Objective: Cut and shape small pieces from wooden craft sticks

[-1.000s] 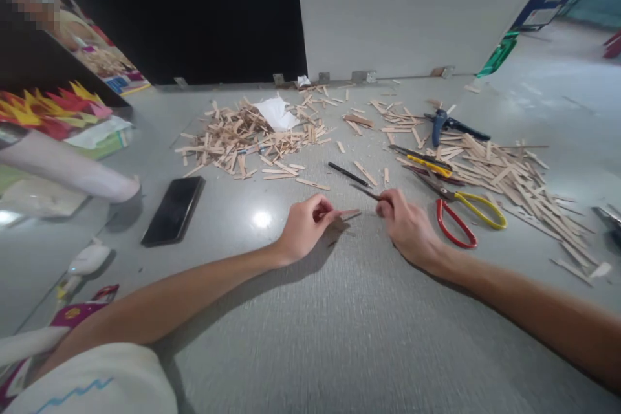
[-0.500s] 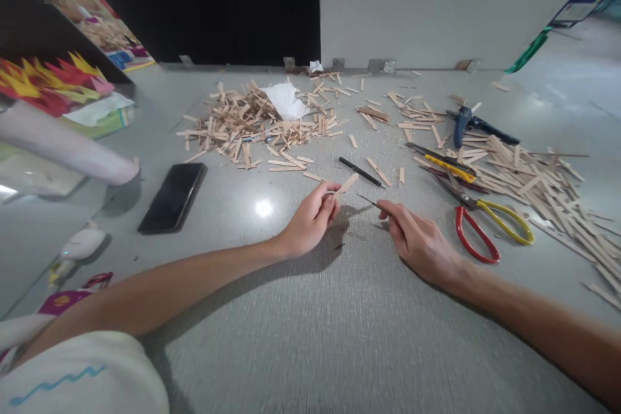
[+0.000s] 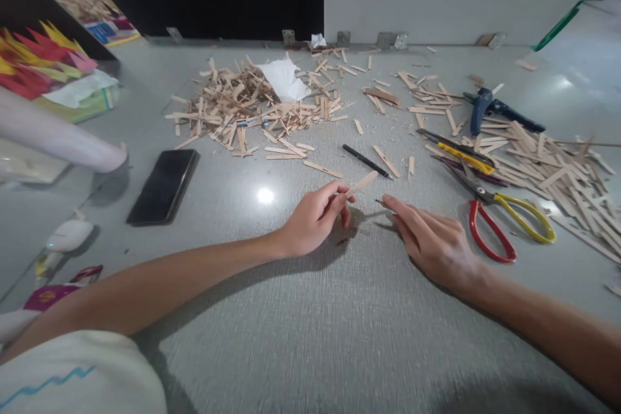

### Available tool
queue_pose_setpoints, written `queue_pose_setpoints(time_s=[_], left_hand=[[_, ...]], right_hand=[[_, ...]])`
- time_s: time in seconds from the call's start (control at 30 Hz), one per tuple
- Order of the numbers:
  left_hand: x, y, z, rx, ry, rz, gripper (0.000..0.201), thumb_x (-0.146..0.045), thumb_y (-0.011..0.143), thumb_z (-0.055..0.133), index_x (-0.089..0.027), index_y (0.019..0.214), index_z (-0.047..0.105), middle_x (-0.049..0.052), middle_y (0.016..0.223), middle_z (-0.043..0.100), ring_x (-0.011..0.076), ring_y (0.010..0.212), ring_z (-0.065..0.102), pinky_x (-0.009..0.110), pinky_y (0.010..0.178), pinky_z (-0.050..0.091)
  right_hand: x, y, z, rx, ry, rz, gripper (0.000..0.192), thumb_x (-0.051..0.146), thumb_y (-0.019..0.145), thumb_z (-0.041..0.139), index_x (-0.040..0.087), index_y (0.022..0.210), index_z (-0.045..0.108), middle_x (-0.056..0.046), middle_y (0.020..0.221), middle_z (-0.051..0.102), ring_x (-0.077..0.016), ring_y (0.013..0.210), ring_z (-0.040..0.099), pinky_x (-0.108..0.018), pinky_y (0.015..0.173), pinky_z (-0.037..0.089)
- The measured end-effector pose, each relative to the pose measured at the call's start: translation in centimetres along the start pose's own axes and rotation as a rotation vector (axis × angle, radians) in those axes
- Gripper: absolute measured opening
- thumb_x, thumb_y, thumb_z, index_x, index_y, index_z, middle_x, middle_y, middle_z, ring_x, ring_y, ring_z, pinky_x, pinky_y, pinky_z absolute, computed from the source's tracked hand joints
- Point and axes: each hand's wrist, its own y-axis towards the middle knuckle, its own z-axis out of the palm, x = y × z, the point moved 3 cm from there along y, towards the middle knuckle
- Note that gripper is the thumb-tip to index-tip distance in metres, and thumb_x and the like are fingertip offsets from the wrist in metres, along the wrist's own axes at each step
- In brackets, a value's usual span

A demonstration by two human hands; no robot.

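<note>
a wooden craft stick (image 3: pixel 361 182) is pinched between thumb and fingertips of the left hand (image 3: pixel 315 217), lifted off the grey table (image 3: pixel 301 330) and tilted up to the right. the right hand (image 3: pixel 431 242) rests on the table just right of it, fingers loosely extended; a thin dark tip shows at its fingertips, what it is cannot be told. a black pen (image 3: pixel 366 162) lies just beyond the stick. red-and-yellow scissors (image 3: pixel 504 226) lie right of the right hand, a black phone (image 3: pixel 163 185) well left. stick offcuts (image 3: pixel 252 113) are heaped farther back.
</note>
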Motion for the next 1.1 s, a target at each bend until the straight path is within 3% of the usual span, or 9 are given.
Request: queue_pose_setpoints(time_s=[0.4,1.1], left_hand=[[0.0,0.0,0.1,-0.002,0.007,0.013,0.024,-0.037,0.112,0.04,-0.021,0.107,0.057,-0.003,0.068,0.065,0.0094,0.045,0.047,0.022,0.047,0.038],[0.3,0.4,0.1,-0.019,0.048,0.027,0.031,-0.046,0.111,0.043,-0.021,0.106,0.059,0.0,0.07,0.069,0.0106,0.046,0.05,0.022,0.048,0.039]], right_hand=[[-0.2,0.1,0.6,0.043,0.014,0.029,0.038,0.01,0.112,0.047,0.015,0.148,0.058,-0.011,0.107,0.086,-0.0192,0.079,0.083,-0.026,0.066,0.067],[-0.7,-0.1,1.6,0.078,0.088,0.063,0.036,0.019,0.115,0.043,0.011,0.145,0.062,-0.014,0.104,0.083,-0.0207,0.077,0.08,-0.029,0.064,0.066]])
